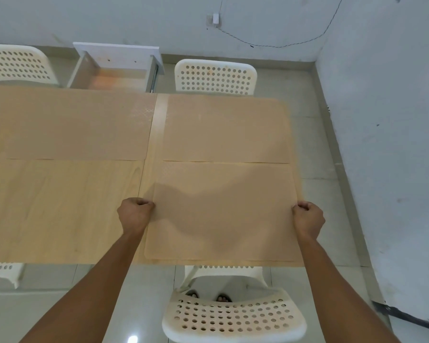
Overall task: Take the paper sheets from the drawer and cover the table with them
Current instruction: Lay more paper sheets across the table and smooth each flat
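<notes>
step: laying third paper sheet [223, 209] at counter's [60, 206] 5 o'clock
grip: left hand [135, 212], right hand [308, 216] pinching its side edges
next: release, cover bare 7 o'clock quarter

We stretch both our arms out in front of us, far apart. Our left hand [135, 212] is curled into a fist, and its fingers pinch the left edge of the paper sheet [223, 209]. Our right hand [308, 216] is curled the same way and pinches the right edge. We see the backs of both hands, and the knuckles point away from us. Both wrists are straight. Our bare forearms reach up from the bottom corners.
</notes>
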